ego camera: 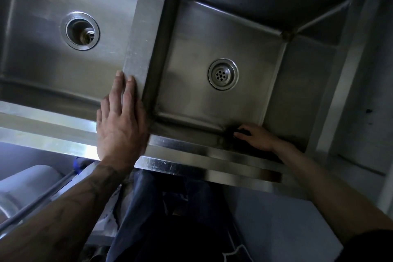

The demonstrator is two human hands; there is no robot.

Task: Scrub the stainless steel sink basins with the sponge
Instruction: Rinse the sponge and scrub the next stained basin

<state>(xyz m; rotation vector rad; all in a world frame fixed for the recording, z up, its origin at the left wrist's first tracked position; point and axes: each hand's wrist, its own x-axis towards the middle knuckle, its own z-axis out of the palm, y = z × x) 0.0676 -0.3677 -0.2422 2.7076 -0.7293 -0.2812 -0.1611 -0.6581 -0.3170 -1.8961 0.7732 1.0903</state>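
Two stainless steel basins lie below me. The right basin (251, 34) is deep and square with a perforated drain (223, 74). The left basin (42, 6) has an open round drain (82, 31). My left hand (121, 121) rests flat, fingers straight, on the divider (146, 27) between the basins, at its near end. Low in the right basin, my right hand (258, 137) presses a dark sponge (234, 134) against the near wall by the near right corner. Most of the sponge is hidden under the fingers and in shadow.
The sink's front rim (191, 153) runs across the view in front of my body. A grey wall or panel (365, 91) stands to the right of the sink. Round metal vessels (27, 185) sit under the counter at lower left.
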